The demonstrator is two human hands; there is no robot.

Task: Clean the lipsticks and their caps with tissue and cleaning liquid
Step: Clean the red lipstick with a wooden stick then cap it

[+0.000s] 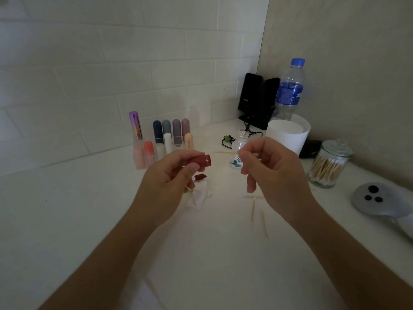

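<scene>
My left hand (172,173) grips a dark red lipstick cap (201,161) above the white counter. Just below it the open red lipstick (199,177) lies beside a crumpled white tissue (199,196). My right hand (271,166) pinches a thin wooden stick (225,152) that points left toward the cap. A small clear bottle of cleaning liquid (239,151) stands uncapped behind the right hand. Several pastel lipsticks (169,137) stand in a clear holder by the wall.
A glass jar of cotton swabs (328,165) stands at the right, with a white tissue roll (288,133), a water bottle (289,90) and black speakers (257,99) behind. Loose sticks (253,211) lie on the counter. A grey controller (380,199) lies far right.
</scene>
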